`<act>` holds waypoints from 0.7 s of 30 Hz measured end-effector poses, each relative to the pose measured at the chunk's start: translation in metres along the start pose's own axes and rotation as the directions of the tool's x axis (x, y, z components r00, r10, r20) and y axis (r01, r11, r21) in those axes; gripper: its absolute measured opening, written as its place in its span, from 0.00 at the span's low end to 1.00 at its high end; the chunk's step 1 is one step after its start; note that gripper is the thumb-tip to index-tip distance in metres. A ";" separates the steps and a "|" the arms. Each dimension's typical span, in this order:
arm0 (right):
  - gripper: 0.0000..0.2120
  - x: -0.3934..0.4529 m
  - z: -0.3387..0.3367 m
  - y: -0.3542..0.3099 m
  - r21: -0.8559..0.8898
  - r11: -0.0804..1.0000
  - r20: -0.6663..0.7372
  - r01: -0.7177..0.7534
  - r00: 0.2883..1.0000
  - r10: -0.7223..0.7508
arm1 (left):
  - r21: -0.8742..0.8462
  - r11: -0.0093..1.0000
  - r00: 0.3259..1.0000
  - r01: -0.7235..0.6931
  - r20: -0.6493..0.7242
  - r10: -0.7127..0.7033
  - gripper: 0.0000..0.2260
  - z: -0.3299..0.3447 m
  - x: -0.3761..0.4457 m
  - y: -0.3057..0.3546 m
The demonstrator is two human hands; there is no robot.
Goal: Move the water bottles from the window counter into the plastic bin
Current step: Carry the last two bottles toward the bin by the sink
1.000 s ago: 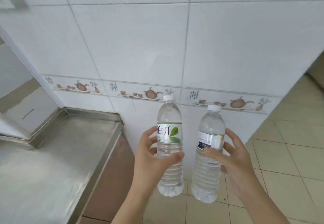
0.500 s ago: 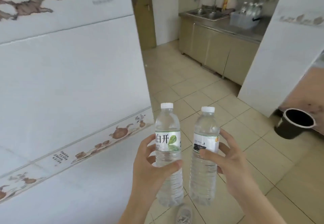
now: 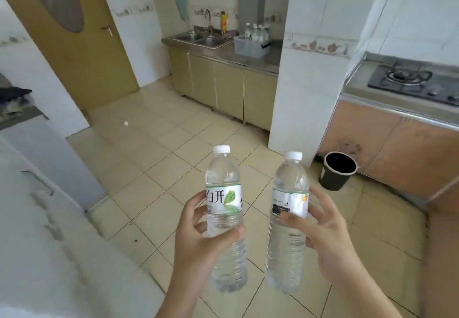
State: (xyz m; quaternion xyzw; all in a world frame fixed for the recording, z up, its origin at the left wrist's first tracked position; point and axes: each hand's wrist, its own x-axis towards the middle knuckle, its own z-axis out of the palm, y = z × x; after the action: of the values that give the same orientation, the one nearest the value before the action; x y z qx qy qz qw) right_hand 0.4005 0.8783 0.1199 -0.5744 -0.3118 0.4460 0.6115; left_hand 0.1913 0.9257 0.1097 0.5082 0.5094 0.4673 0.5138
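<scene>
Bottles gripped upright, left hand (image 3: 198,238) and right hand (image 3: 323,230); slip risked on carry to far plastic bin (image 3: 250,45).

Upright bottles (image 3: 224,208) in both hands (image 3: 198,240).

Bright even daylight, blurred warped edges
</scene>
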 end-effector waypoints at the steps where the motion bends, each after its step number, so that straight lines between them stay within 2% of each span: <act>1: 0.35 0.014 -0.008 -0.003 -0.001 1.000 -0.018 0.004 1.000 -0.004 | -0.003 1.000 1.000 -0.004 0.013 0.004 0.36 0.012 0.013 0.001; 6: 0.39 0.091 -0.045 -0.013 -0.014 1.000 -0.060 0.015 0.998 -0.016 | -0.008 1.000 0.999 -0.004 0.042 0.004 0.35 0.077 0.079 0.000; 13: 0.35 0.209 -0.088 -0.034 -0.038 0.999 -0.002 0.004 1.000 -0.004 | -0.050 0.999 0.999 -0.010 -0.045 0.008 0.36 0.167 0.167 0.005; 18: 0.34 0.285 -0.097 -0.048 -0.059 0.998 0.014 -0.011 1.000 0.011 | -0.065 0.998 0.995 -0.006 -0.096 0.000 0.36 0.195 0.228 0.012; 21: 0.37 0.332 -0.089 -0.053 -0.054 0.998 0.058 -0.016 0.998 0.019 | -0.071 0.997 0.993 -0.010 -0.121 0.001 0.37 0.201 0.270 0.015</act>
State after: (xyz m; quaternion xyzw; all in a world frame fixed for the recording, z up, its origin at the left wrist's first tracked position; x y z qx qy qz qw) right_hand 0.6254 1.1435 0.1157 -0.5801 -0.3363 0.4593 0.5825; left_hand 0.4048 1.1862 0.1044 0.4616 0.5212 0.5164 0.4985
